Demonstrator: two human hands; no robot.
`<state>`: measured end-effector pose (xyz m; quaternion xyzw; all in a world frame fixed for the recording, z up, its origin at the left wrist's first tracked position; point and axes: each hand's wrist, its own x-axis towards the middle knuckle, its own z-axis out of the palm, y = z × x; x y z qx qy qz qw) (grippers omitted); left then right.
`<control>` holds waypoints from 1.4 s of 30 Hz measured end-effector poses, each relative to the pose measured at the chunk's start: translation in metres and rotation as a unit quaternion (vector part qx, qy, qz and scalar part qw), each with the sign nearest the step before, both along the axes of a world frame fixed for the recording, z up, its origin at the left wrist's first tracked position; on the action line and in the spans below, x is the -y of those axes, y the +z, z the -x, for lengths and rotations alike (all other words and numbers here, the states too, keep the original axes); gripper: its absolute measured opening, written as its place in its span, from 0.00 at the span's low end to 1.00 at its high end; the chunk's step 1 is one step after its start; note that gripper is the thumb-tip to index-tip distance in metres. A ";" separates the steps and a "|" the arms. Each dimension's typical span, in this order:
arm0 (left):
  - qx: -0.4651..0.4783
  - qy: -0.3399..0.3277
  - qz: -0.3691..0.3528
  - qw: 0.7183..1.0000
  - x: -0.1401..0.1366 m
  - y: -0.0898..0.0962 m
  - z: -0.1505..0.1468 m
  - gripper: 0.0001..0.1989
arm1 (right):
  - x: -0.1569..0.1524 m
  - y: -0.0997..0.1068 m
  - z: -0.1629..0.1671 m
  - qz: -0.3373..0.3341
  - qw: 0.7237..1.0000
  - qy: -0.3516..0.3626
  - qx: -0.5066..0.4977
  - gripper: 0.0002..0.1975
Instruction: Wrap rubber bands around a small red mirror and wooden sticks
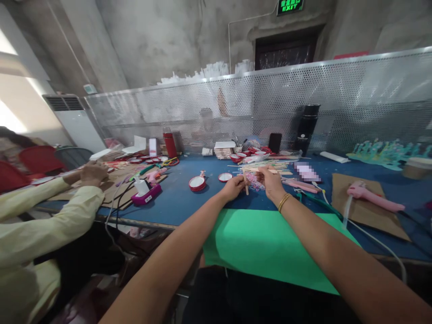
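Note:
My left hand (pixel 235 187) is closed around a pale wooden craft stick (pixel 246 185), which stands roughly upright at its fingertips. Close by on the right, my right hand (pixel 271 182) is pinched on another flat wooden stick (pixel 274 172); its fingers partly cover it. Beneath and between both hands lies a loose heap of thin pink and purple loops (pixel 257 181) on the blue table. Several thin wooden sticks (pixel 285 167) are scattered just behind. A bright green sheet (pixel 270 247) hangs over the table's front edge under my forearms.
A pink glue gun (pixel 374 198) rests on cardboard (pixel 388 220) at right, its cable trailing. Green-handled pliers (pixel 320 203) lie nearer. Small red round frames (pixel 197 183) sit left. A co-worker's sleeves (pixel 74 211) and a purple power strip (pixel 146 194) are farther left. Bottles stand along the mesh divider (pixel 189 103).

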<state>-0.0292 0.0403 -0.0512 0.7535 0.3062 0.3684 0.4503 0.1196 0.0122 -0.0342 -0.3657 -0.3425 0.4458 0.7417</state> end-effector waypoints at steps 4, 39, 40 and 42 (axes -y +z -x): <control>0.000 0.003 -0.001 1.000 0.001 0.001 0.000 0.10 | 0.003 0.003 0.003 -0.010 0.999 0.036 0.014 0.12; -0.022 0.009 0.013 1.000 0.004 0.003 0.001 0.10 | 0.004 0.002 0.001 -0.001 0.999 0.030 0.019 0.12; -0.021 0.006 0.018 1.000 0.005 0.003 0.001 0.10 | 0.003 0.002 0.001 0.002 1.000 0.015 0.012 0.11; -0.017 0.000 0.023 1.000 0.005 0.004 0.001 0.10 | 0.002 0.002 0.000 0.004 1.000 -0.003 -0.005 0.11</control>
